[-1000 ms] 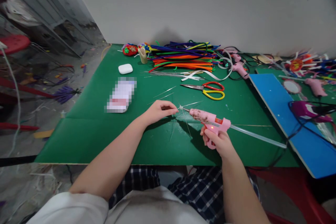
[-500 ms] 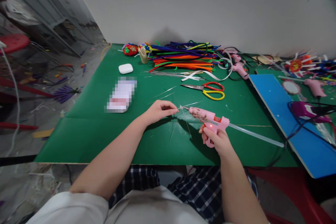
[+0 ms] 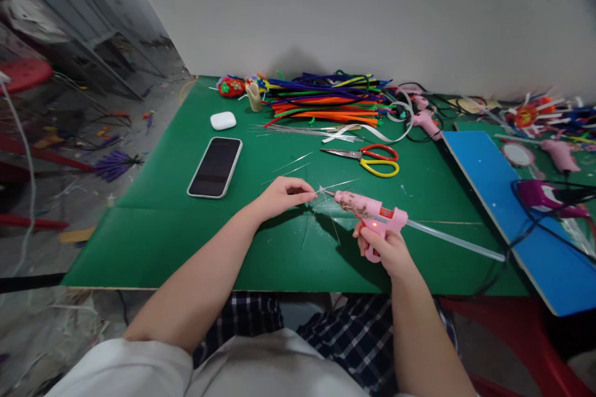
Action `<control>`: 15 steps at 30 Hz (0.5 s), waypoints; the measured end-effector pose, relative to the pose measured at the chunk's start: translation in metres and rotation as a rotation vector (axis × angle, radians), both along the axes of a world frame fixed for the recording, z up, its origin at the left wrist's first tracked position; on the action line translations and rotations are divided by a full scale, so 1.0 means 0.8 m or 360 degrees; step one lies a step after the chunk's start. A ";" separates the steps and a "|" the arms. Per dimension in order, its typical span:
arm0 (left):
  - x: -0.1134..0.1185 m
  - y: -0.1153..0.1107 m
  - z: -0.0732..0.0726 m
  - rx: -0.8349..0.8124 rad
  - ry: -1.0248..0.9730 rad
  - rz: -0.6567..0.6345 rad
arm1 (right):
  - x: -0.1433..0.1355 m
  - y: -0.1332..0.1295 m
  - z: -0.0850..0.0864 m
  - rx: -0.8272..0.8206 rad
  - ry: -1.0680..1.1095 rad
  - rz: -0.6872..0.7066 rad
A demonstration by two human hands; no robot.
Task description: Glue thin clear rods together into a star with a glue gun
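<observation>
My left hand (image 3: 287, 196) pinches one end of a thin wire between thumb and forefinger. Several such thin wires (image 3: 336, 229) meet at a small whitish knot (image 3: 321, 190) just right of the fingertips and spread out from it. Wrapped round the handle of a pink hot glue gun (image 3: 361, 203) is my right hand (image 3: 387, 251). The gun's nozzle points left, at the knot; whether it touches I cannot tell. An orange light glows on its side, and a clear glue stick (image 3: 454, 240) sticks out of its back. Two loose wires (image 3: 293, 167) lie beyond my left hand.
Scissors (image 3: 372, 158) with red and yellow handles lie behind the glue gun. A phone (image 3: 215, 167) and a white case (image 3: 223, 120) are at the left. Colourful pipe cleaners (image 3: 326, 99) are heaped along the wall. At the right, a blue board (image 3: 512, 217) lies under black cables.
The phone's screen, lit and blurred out before, is now dark. Both hands, the glue gun and the wires stay almost where they were.
</observation>
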State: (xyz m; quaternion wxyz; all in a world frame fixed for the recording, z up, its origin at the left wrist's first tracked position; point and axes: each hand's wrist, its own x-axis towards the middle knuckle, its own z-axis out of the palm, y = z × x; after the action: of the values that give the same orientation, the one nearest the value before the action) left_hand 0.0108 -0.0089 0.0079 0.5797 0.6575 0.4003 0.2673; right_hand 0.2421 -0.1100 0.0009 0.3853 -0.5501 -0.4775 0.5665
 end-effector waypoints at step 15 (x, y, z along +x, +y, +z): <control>0.000 0.000 0.001 0.0016 -0.0009 -0.0017 | 0.001 0.002 -0.001 0.0011 -0.0045 -0.0055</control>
State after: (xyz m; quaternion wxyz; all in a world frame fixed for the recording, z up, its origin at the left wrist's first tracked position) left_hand 0.0105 -0.0090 0.0085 0.5789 0.6618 0.3937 0.2681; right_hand 0.2430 -0.1083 -0.0002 0.3901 -0.5648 -0.4754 0.5503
